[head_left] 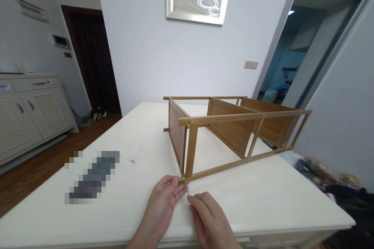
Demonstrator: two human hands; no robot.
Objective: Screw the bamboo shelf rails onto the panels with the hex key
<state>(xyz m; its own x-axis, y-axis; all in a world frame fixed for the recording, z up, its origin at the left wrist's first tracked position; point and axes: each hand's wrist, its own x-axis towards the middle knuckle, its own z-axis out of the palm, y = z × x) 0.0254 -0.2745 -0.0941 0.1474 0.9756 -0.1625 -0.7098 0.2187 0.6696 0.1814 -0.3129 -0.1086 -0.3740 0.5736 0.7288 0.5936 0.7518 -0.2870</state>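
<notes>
A wooden shelf frame [224, 118] lies on its side on the white table, its slatless panels standing upright between the rails. My left hand [164, 198] grips the near end of its lower front rail between thumb and fingers. Just right of it, my right hand [209, 218] pinches a thin metal hex key [187, 188]. The tip of the key meets the rail close to the corner joint; the rest of it is hidden in my fingers. A screw head [191, 121] shows on the upper rail above.
On the white table [122, 218], a small clear plastic bag [137, 157] with a small metal piece lies to the left. Farther left is a blurred-out dark object [95, 177]. A wall stands behind the table, and a heap of cloth [330, 175] lies at the right.
</notes>
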